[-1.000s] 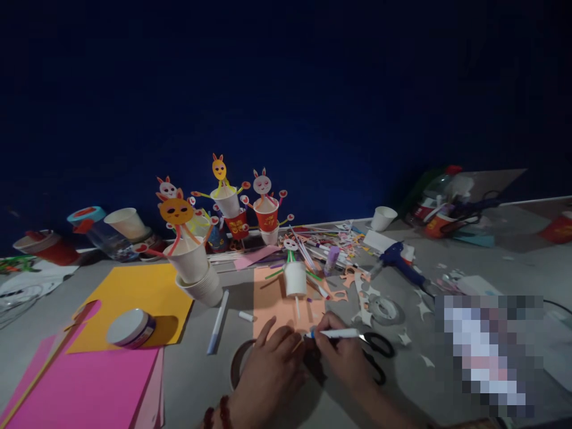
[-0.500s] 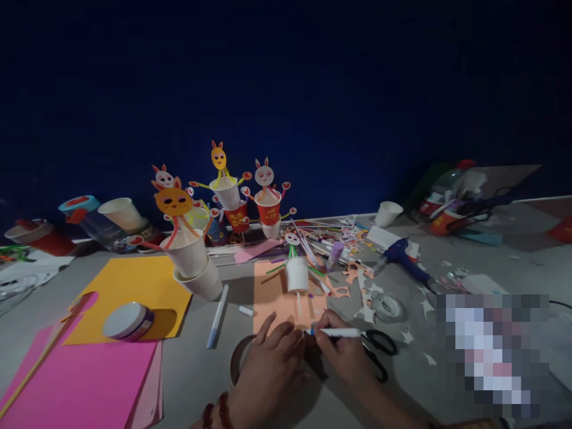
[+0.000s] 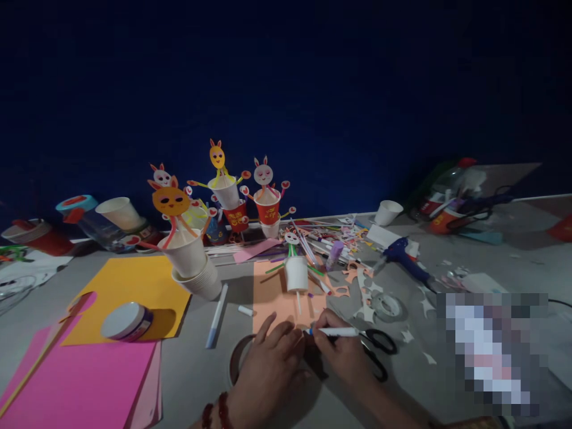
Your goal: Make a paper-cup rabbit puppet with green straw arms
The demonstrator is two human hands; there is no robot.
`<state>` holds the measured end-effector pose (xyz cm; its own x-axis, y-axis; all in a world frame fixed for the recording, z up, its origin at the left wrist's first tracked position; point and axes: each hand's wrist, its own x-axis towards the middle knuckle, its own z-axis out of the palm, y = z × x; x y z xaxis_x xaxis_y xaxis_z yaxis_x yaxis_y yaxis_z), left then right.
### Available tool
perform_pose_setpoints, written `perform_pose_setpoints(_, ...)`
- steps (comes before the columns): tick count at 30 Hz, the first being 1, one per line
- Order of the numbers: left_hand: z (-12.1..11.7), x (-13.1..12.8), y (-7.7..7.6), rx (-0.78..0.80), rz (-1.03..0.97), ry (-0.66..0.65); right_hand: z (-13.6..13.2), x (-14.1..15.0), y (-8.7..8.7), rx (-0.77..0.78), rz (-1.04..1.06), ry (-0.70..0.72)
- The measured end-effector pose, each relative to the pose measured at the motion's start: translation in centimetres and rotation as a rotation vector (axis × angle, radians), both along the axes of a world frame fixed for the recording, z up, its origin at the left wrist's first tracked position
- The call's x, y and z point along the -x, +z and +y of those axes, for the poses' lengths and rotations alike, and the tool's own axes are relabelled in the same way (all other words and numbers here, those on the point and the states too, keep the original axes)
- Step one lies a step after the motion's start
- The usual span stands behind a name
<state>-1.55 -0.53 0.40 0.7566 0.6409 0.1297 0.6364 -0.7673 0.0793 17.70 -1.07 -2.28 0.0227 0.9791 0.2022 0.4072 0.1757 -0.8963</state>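
Note:
A white marker (image 3: 337,332) with a blue tip end lies in the grip of my right hand (image 3: 344,351), its tip pointing left. Beside it my left hand (image 3: 272,363) is palm down, one finger raised and the others curled; whatever they pinch is hidden beneath them. The marker's tip is close to these curled fingers. Under my left hand shows part of a roll of tape (image 3: 234,360). Black scissors handles (image 3: 379,342) lie just right of the marker. A peach paper sheet (image 3: 270,301) is ahead of my hands, and an upturned white paper cup (image 3: 297,274) with a small rabbit face sits on it.
Rabbit-faced paper cups (image 3: 183,253) stand at the back left. Pink paper (image 3: 89,381), yellow paper (image 3: 147,274) and a white-lidded jar (image 3: 127,322) lie left. A blue glue gun (image 3: 409,261), clear tape (image 3: 386,305) and paper scraps are right. A capped marker (image 3: 217,316) lies left of centre.
The marker in my right hand has shifted very slightly. Both hands otherwise keep their places, and the view has moved a little.

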Motion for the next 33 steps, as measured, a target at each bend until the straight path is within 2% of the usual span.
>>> perform_pose_setpoints(7, 0.0, 0.1, -0.6, -0.004, -0.003, 0.002, 0.0, 0.0, 0.3, -0.011, 0.005, -0.031)
perform_pose_setpoints(16, -0.1, -0.1, 0.9, 0.050, 0.040, 0.005, -0.2, 0.0, 0.7, -0.044, 0.029, -0.072)
perform_pose_setpoints(33, 0.0, -0.1, 0.6, 0.034, 0.034, 0.009, -0.2, 0.0, 0.7, -0.039, 0.019, -0.069)
